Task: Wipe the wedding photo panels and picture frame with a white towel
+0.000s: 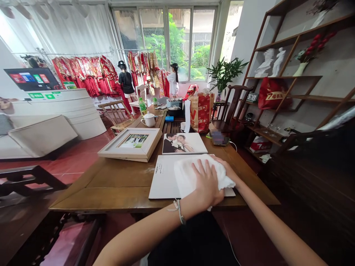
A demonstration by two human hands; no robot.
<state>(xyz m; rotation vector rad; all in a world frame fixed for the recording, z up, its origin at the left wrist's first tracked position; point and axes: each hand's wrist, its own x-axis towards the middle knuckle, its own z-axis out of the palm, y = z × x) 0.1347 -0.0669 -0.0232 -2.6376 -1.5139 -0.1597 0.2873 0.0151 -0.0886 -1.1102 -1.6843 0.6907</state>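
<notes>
A white photo album [166, 181] with small dark print near its left edge lies flat at the front of the wooden table. Over its right half is a crumpled white cloth [188, 173]. My left hand [206, 183] lies on this cloth with its fingers stretched and spread. At the cloth's far right edge, my right hand [226, 168] grips it, its fingertips partly hidden by the folds. Just beyond the album lies a second one with a couple's photo on its cover [184, 143]. To the left, a pale picture frame [131, 144] rests on another frame.
Farther back on the table [111, 177] stand a white lidded cup [149, 119], a green bottle [142, 107] and a red-and-tan paper bag [200, 112]. A phone-like object [219, 137] with a white cable sits at right. Two people stand by racks of red garments [85, 74].
</notes>
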